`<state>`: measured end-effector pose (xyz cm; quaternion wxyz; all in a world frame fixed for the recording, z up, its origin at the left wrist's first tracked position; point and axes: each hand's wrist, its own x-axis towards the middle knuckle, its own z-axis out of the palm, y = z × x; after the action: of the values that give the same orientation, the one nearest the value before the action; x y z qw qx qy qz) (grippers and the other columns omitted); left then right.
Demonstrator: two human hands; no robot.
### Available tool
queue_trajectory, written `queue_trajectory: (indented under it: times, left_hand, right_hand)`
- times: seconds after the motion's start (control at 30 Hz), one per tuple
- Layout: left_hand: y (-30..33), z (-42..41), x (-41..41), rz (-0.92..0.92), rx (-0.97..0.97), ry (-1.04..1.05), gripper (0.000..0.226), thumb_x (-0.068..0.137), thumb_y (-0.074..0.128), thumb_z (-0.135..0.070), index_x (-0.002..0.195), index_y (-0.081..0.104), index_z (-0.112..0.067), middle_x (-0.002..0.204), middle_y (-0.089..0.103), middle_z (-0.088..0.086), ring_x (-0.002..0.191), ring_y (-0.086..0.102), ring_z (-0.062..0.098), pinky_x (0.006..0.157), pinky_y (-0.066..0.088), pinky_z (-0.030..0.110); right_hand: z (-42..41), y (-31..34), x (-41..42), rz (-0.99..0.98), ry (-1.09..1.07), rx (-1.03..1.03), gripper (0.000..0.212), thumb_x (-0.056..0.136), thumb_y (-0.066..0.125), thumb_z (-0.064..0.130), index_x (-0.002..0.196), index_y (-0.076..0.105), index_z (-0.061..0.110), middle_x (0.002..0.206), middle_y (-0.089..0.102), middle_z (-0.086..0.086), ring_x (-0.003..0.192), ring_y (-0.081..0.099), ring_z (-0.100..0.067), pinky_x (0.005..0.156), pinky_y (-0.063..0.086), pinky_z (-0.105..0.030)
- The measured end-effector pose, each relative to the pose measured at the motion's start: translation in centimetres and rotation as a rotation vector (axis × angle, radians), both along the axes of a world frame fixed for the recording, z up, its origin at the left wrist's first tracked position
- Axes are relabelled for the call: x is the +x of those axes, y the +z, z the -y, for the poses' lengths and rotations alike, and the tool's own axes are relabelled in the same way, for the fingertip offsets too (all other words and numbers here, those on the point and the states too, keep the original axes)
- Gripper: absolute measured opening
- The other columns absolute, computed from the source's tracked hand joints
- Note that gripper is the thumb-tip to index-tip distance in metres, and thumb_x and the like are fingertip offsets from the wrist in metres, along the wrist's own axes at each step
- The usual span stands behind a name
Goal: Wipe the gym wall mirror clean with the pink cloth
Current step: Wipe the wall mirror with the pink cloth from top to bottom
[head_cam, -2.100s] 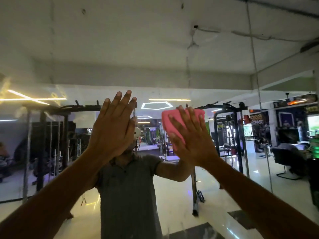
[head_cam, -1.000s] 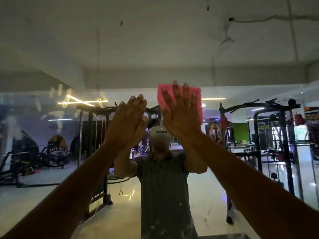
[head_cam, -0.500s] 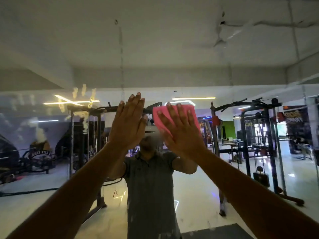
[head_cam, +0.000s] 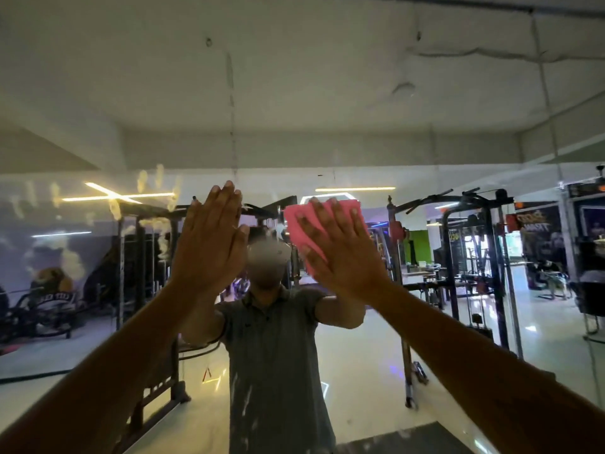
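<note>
Not much lettering comes through clearly here, and all of it is mirror-reversed in the glass. On the far right, a dark poster (head_cam: pixel 540 224) carries big pale letters, too blurred to spell out. A small black sign (head_cam: pixel 454 236) on the rack shows yellow-green characters, unreadable. At left, the mural's banner (head_cam: pixel 55 298) has pale lettering, also illegible.

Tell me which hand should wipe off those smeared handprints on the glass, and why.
Right hand: it presses the pink cloth flat on the mirror. The left hand is bare, though nearer the handprint smudges, so the right would have to cross over.
</note>
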<state>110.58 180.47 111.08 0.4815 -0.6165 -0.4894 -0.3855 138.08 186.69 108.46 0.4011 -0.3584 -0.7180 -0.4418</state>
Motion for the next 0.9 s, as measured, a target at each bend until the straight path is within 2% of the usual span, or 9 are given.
queue_trajectory:
  times: [0.13,0.23,0.33,0.43,0.53,0.63,0.73,0.8,0.9]
  left_hand:
    - [0.2,0.1,-0.5,-0.003,0.074,0.005,0.065,0.112,0.035,-0.041,0.168,0.033,-0.008,0.178,0.025,0.012,0.166,0.017,0.030,0.132,-0.017,0.030]
    - [0.0,0.0,-0.3,0.020,0.052,-0.046,0.065,0.112,0.036,-0.038,0.169,0.031,-0.008,0.178,0.022,0.011,0.167,0.014,0.028,0.136,-0.001,0.043]
    - [-0.1,-0.2,-1.3,-0.035,0.062,0.011,0.064,0.113,0.031,-0.041,0.170,0.030,-0.010,0.179,0.020,0.010,0.168,0.012,0.028,0.136,0.010,0.055]
    - [-0.6,-0.3,-2.6,-0.057,0.083,0.073,0.065,0.114,0.028,-0.043,0.170,0.028,-0.011,0.180,0.020,0.011,0.168,0.012,0.029,0.136,0.008,0.056]
    - [-0.6,-0.3,-2.6,-0.021,0.076,0.033,0.064,0.115,0.029,-0.043,0.171,0.025,-0.012,0.180,0.019,0.009,0.168,0.013,0.028,0.136,0.010,0.055]
    - [-0.3,-0.2,-3.3,-0.007,0.106,0.068,0.063,0.115,0.027,-0.040,0.171,0.025,-0.012,0.180,0.019,0.009,0.168,0.012,0.027,0.136,0.009,0.055]
    - [0.4,0.2,-4.8,-0.054,0.087,0.081,0.063,0.115,0.022,-0.042,0.171,0.025,-0.013,0.180,0.020,0.008,0.168,0.011,0.026,0.136,0.008,0.055]
    - [0.6,0.3,-5.9,-0.077,0.083,0.098,0.066,0.115,0.017,-0.046,0.172,0.024,-0.012,0.180,0.018,0.009,0.169,0.010,0.026,0.137,0.005,0.053]
    - [1.2,0.4,-6.3,-0.073,0.058,0.052,0.070,0.114,0.014,-0.050,0.172,0.023,-0.010,0.180,0.016,0.010,0.169,0.009,0.029,0.137,0.000,0.049]
  right_hand:
    - [0.4,6.6,-1.9,-0.284,-0.019,-0.038,0.074,0.112,0.012,0.063,0.176,0.002,0.028,0.183,-0.008,-0.014,0.168,-0.002,-0.045,0.134,0.003,-0.070]
    - [1.6,3.6,-6.2,-0.109,0.039,0.001,0.073,0.115,0.022,0.060,0.176,-0.001,0.029,0.183,-0.014,-0.012,0.169,-0.007,-0.042,0.134,-0.004,-0.067]
    - [0.6,-1.4,-3.4,0.043,0.114,0.006,0.072,0.115,0.027,0.058,0.177,0.005,0.028,0.184,-0.009,-0.009,0.170,-0.010,-0.037,0.134,0.003,-0.067]
    - [-1.2,2.3,-0.7,-0.103,0.017,0.043,0.071,0.115,0.018,0.060,0.177,0.005,0.027,0.184,-0.006,-0.013,0.169,-0.005,-0.042,0.132,0.009,-0.070]
    - [0.1,7.9,-4.7,-0.318,0.015,0.016,0.072,0.114,0.017,0.062,0.176,0.005,0.030,0.184,-0.004,-0.015,0.169,-0.002,-0.044,0.134,0.002,-0.068]
    - [1.2,4.8,-8.8,-0.078,0.057,0.048,0.072,0.114,0.020,0.061,0.177,0.004,0.028,0.183,-0.010,-0.013,0.169,-0.008,-0.041,0.134,0.000,-0.066]
    - [0.6,-0.7,-5.4,0.051,0.090,-0.003,0.072,0.114,0.023,0.063,0.177,0.009,0.030,0.184,-0.010,-0.007,0.169,-0.011,-0.038,0.134,-0.001,-0.067]
    - [0.0,0.7,-3.4,-0.006,0.021,0.012,0.073,0.113,0.023,0.065,0.176,0.013,0.030,0.184,-0.004,-0.010,0.169,-0.005,-0.040,0.133,0.005,-0.071]
    - [0.5,7.4,-5.8,-0.242,0.000,0.035,0.074,0.111,0.016,0.066,0.176,0.011,0.032,0.184,0.001,-0.013,0.169,0.001,-0.044,0.132,0.008,-0.071]
